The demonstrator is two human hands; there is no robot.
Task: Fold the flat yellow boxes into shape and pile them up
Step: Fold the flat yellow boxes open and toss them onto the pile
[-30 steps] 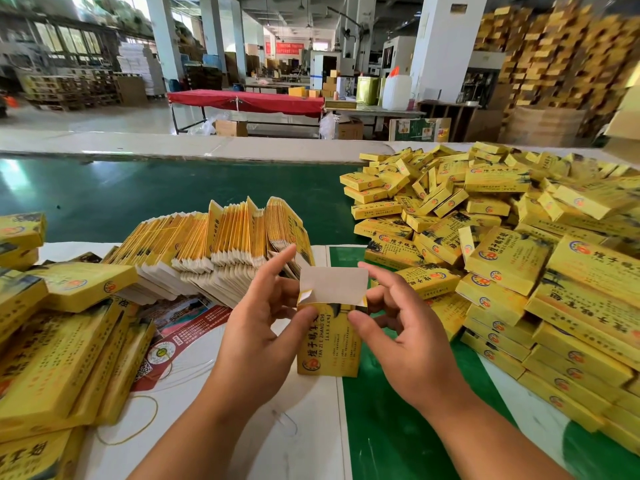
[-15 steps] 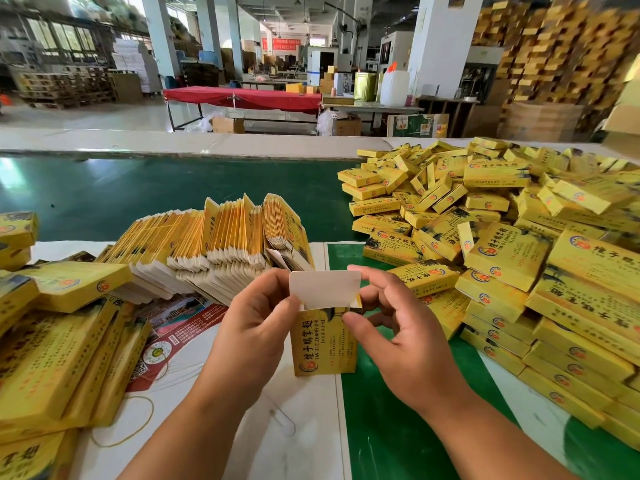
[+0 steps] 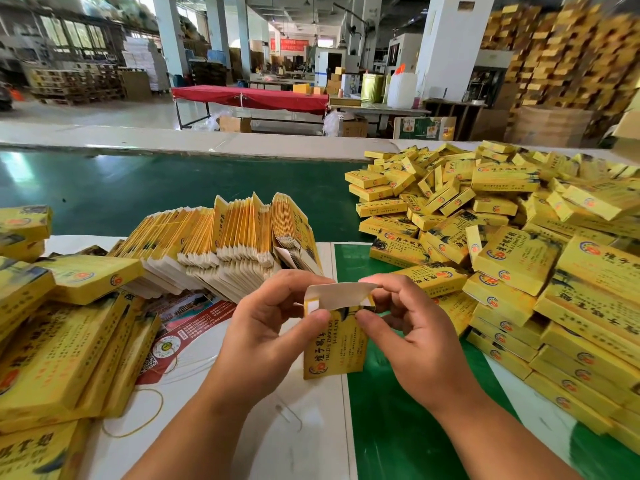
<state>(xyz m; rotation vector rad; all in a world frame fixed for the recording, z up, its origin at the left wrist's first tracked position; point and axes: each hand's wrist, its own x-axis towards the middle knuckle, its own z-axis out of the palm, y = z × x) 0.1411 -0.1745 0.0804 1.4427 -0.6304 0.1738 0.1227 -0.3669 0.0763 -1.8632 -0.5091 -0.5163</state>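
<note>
Basically mid-fold: one yellow box held upright above the table, top tuck flap bent over, white inside showing. Left hand pinches the box's upper left edge, thumb on the front face, fingers curled behind near the small side tab. Right hand pinches the upper right corner, forefinger on the flap's right end, thumb on the front. So both grips are clamped on the same box, neither loose.

Doing it well, my read: keep the body squared with the thumbs, fold the side tabs in first, then roll the flap down along its crease and slide the tongue inside the front wall evenly. Pushing one corner ahead would likely crumple the thin card.

Box sits between the two hands, lower half hanging free below them, not touching the table. Stack of flat blanks lies just beyond the hands, leaning on edge. Pile of folded boxes spreads to the right, near the right hand; that is probably where this one goes. More folded boxes at left.
</note>
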